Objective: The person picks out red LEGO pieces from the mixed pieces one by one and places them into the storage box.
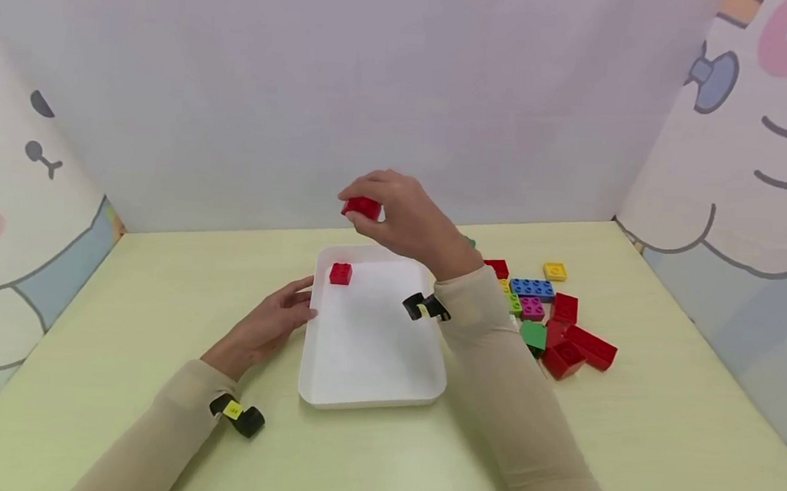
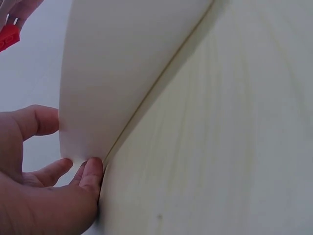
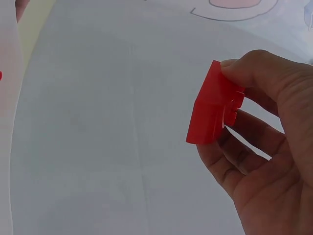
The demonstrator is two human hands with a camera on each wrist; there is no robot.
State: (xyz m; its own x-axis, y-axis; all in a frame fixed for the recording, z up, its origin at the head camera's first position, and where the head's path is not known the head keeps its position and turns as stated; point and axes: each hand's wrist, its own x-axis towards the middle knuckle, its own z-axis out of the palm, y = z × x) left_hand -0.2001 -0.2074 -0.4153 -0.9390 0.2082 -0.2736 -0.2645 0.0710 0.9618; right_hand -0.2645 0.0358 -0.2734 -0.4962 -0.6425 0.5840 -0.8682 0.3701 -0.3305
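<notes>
My right hand (image 1: pixel 403 214) pinches a red toy brick (image 3: pixel 212 105) between thumb and fingers, raised above the far end of a white tray (image 1: pixel 374 359). Studs on that brick face toward the palm in the right wrist view. Inside the tray, near its far left corner, sits a small red brick (image 1: pixel 340 274) with studs up. My left hand (image 1: pixel 271 322) lies beside the tray's left side, and its fingertips (image 2: pixel 94 171) touch the outer wall (image 2: pixel 117 63). No object is held in the left hand.
Right of the tray lies a loose group of bricks: a blue brick (image 1: pixel 532 289), a magenta brick (image 1: pixel 532 308), a green brick (image 1: pixel 534 335), a yellow brick (image 1: pixel 555 271) and several red ones (image 1: pixel 591 348). My right forearm partly covers the group. A pale wall (image 1: pixel 238 110) stands behind the table.
</notes>
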